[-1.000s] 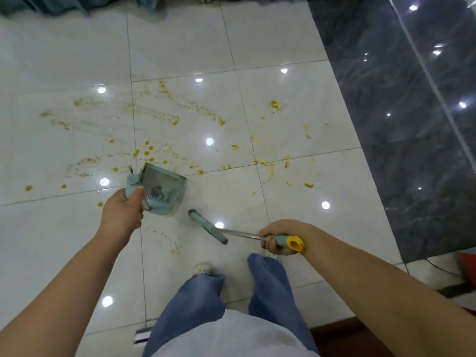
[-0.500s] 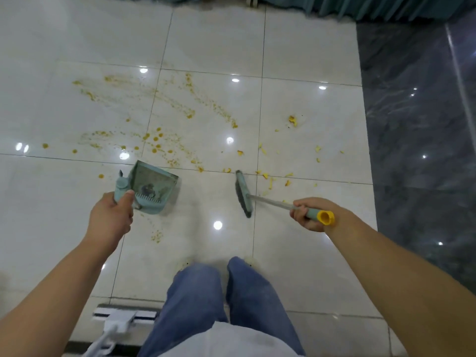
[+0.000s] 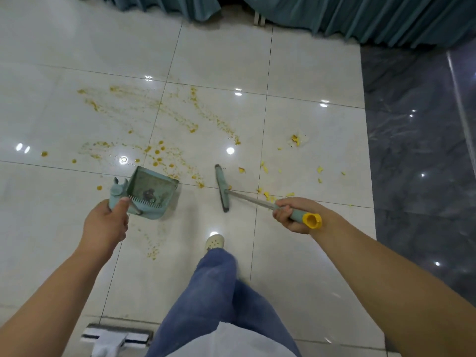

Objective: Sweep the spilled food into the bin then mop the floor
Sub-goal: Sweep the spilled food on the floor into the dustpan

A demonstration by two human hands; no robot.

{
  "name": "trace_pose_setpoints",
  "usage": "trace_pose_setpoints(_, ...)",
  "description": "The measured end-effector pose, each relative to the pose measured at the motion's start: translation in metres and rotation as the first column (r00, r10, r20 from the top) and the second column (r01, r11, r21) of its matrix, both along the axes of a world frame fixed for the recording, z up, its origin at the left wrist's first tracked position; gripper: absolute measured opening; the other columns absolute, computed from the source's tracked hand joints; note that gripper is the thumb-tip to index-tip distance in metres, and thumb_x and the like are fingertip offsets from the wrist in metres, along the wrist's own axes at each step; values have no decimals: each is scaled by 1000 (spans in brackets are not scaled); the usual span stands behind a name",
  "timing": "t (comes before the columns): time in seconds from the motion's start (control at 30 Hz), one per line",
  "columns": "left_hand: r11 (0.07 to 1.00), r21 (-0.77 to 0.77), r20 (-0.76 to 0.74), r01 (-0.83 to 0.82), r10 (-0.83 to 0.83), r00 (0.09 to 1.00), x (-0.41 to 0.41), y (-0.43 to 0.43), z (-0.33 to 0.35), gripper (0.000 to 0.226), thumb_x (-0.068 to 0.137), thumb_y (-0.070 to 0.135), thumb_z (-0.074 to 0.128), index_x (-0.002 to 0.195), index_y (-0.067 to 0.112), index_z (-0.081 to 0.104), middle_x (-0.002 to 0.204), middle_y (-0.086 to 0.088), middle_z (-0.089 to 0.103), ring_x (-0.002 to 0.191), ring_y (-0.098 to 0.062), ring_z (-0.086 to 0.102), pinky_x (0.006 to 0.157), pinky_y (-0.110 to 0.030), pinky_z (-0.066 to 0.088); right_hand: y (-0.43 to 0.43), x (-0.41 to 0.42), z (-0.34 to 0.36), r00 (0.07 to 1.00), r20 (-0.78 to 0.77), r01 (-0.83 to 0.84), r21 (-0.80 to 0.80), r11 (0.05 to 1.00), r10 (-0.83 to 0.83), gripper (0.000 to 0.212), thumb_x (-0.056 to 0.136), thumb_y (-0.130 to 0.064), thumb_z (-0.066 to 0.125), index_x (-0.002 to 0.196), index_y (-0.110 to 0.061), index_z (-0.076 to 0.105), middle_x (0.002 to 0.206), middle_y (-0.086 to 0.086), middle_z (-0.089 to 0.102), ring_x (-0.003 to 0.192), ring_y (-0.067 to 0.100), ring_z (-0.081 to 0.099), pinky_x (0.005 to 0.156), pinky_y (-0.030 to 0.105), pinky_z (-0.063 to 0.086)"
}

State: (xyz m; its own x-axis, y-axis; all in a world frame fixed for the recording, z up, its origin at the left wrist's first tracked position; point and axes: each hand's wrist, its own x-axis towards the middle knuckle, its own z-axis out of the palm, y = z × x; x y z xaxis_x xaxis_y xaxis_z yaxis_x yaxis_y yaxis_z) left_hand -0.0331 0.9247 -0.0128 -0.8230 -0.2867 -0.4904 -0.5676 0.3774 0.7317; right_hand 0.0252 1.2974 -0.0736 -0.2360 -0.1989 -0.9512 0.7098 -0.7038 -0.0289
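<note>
Yellow spilled food (image 3: 180,124) lies smeared and scattered over the white tiled floor ahead, with larger crumbs (image 3: 268,194) to the right. My left hand (image 3: 105,222) grips the handle of a teal dustpan (image 3: 152,191), held tilted just above the floor with dark bits inside. My right hand (image 3: 293,215) holds the yellow-capped handle of a teal broom (image 3: 222,188); its narrow head rests on the floor between the dustpan and the crumbs.
A white mop head (image 3: 117,336) lies on the floor at the bottom left, behind my legs. Teal curtains (image 3: 334,14) hang along the far edge. Dark marble flooring (image 3: 422,150) runs down the right side. One foot in a pale clog (image 3: 215,240) steps forward.
The broom head has swung from near my feet out to the right, by the crumbs. My view has tilted up toward the curtains, and one foot has stepped forward.
</note>
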Motion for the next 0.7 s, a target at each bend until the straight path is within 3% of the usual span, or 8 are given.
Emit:
trace_pose_setpoints(0.2, 999, -11, 30, 40, -40, 999, -63, -4, -10, 28, 95, 25, 47, 71, 11, 44, 62, -8, 41, 51, -21, 33, 48, -26, 29, -45, -78, -14, 997, 5, 77, 4, 997, -77, 7, 98, -6, 46, 92, -3, 46, 77, 13, 43, 26, 9, 40, 29, 12, 40)
trace_pose_setpoints(0.47, 988, -46, 54, 148, -146, 988, -125, 2, -14, 30, 95, 29, 47, 71, 12, 45, 62, -9, 45, 51, -23, 37, 51, -26, 34, -15, -101, -9, 900, 12, 433, 96, 896, -436, 7, 99, -3, 40, 93, -5, 43, 78, 12, 38, 24, 13, 38, 27, 14, 37)
trace_pose_setpoints(0.7, 978, -100, 44, 183, -180, 983, -148, -4, -13, 34, 94, 35, 48, 70, 12, 46, 62, -10, 49, 53, -24, 42, 61, -38, 40, 4, -94, 3, 947, 37, 305, 199, 931, -319, 14, 99, -1, 39, 87, -8, 41, 45, 6, 39, 25, 10, 37, 26, 13, 33)
